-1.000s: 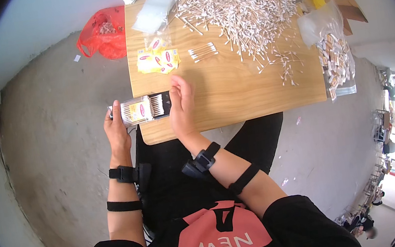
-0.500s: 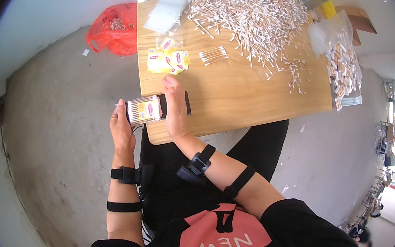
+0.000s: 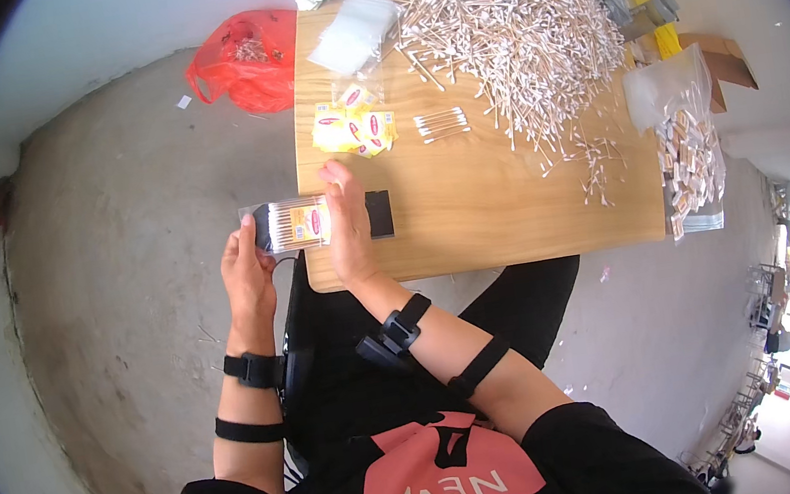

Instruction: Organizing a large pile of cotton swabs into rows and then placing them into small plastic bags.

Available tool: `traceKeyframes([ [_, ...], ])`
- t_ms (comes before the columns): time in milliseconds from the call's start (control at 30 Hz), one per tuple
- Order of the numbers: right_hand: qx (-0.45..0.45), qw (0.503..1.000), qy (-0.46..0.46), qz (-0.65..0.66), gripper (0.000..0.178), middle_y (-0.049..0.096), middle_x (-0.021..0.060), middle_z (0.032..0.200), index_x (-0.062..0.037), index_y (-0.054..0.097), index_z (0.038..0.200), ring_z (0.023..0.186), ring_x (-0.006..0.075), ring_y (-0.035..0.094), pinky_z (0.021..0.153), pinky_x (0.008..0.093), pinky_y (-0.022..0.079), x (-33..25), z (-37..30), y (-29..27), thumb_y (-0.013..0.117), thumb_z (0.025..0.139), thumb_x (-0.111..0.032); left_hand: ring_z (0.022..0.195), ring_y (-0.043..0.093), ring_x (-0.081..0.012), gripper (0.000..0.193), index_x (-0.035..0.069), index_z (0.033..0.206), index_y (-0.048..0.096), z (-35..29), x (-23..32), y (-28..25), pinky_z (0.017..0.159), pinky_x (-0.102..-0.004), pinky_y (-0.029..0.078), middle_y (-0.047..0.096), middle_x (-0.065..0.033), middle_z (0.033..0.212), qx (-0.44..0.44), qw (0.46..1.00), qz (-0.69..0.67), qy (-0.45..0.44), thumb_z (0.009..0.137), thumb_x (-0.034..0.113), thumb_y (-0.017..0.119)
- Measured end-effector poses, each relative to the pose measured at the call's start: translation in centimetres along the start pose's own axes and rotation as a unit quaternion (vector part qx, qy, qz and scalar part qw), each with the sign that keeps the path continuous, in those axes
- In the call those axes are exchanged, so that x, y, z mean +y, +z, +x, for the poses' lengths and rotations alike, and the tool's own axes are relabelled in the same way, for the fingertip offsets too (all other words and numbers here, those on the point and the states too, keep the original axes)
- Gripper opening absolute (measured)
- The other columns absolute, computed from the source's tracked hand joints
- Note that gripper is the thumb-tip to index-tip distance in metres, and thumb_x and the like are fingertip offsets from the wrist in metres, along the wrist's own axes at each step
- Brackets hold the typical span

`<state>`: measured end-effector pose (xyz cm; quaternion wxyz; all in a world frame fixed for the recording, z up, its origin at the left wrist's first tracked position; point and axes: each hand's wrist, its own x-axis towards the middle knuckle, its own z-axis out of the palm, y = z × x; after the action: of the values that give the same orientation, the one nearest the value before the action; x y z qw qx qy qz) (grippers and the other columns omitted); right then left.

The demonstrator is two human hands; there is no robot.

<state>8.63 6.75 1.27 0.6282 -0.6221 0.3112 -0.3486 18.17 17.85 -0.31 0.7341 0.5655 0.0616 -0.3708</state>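
Observation:
My left hand (image 3: 245, 273) grips the left end of a clear plastic bag, thumb on top, at the table's left edge. Inside the bag lies a row of cotton swabs (image 3: 281, 227) with a yellow card (image 3: 311, 220) on them. My right hand (image 3: 348, 218) stands on edge at the bag's right end, fingers stretched out, hiding that end. From under it a flat black piece (image 3: 379, 215) sticks out on the tabletop. Beyond my hands lie several yellow cards (image 3: 354, 133), with a short row of loose cotton swabs (image 3: 441, 124) beside them.
A large heap of cotton swabs (image 3: 509, 19) covers the table's (image 3: 493, 223) far side. Empty clear bags (image 3: 355, 35) lie at the far left. A red plastic bag (image 3: 248, 60) is left of the table. A clear bag of packed swabs (image 3: 686, 145) hangs at the right edge.
The cotton swabs and yellow card have shifted right relative to my left hand, toward my right hand. More of the bag's left end shows. The view has moved slightly.

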Motion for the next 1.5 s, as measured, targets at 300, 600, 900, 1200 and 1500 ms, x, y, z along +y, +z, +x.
traceKeyframes([
  [300,0.008,1.000,0.018,0.012,0.050,0.045,0.0196,0.129,0.0029,0.039,0.133,0.124,0.0288,0.042,0.107,0.0384,0.030,0.5,-0.1,-0.2,0.035,0.102,-0.037,0.082,0.058,-0.0089,0.022,0.007,0.109,0.060,-1.9,-1.3,3.1,0.069,-0.0244,0.045,0.064,-0.0005,0.097,-0.027,0.998,-0.042,-0.036,0.090,0.018,0.067],
  [600,-0.018,0.999,0.030,0.023,0.056,0.041,0.0220,0.133,0.0033,0.036,0.136,0.127,0.0312,0.038,0.109,0.0402,0.027,-0.2,-0.2,3.4,0.034,0.101,-0.041,0.086,0.064,-0.0135,0.028,0.003,0.111,0.062,-1.0,-1.2,2.5,0.076,-0.0282,0.051,0.067,-0.0046,0.100,-0.048,0.997,-0.053,-0.023,0.086,0.012,0.071],
  [900,-0.063,0.989,0.007,0.131,0.056,0.036,0.0216,0.136,0.0007,0.030,0.140,0.131,0.0297,0.034,0.110,0.0407,0.025,-5.7,-0.2,7.0,0.035,0.101,-0.040,0.085,0.061,-0.0086,0.025,0.003,0.110,0.063,-3.2,4.3,2.1,0.070,-0.0243,0.047,0.066,-0.0017,0.098,-0.010,0.996,0.023,0.083,0.089,0.016,0.068],
  [1200,-0.270,0.945,0.083,0.163,0.033,0.054,0.0079,0.124,0.0003,0.053,0.126,0.120,0.0166,0.050,0.102,0.0316,0.040,-9.3,1.7,-3.1,0.056,0.095,-0.008,0.072,0.052,-0.0001,0.018,0.012,0.107,0.064,-7.0,7.6,5.3,0.053,-0.0177,0.032,0.065,0.0057,0.092,-0.092,0.996,-0.007,-0.008,0.090,0.018,0.067],
  [1500,-0.202,0.970,0.100,0.095,0.012,0.063,0.0006,0.090,-0.0021,0.062,0.100,0.083,0.0087,0.059,0.076,0.0244,0.049,-10.4,-0.7,-12.1,0.066,0.088,-0.005,0.075,0.055,-0.0015,0.025,0.010,0.110,0.063,-8.9,4.5,9.4,0.052,-0.0169,0.034,0.065,0.0036,0.095,-0.236,0.960,0.019,-0.152,0.089,0.021,0.069],
])
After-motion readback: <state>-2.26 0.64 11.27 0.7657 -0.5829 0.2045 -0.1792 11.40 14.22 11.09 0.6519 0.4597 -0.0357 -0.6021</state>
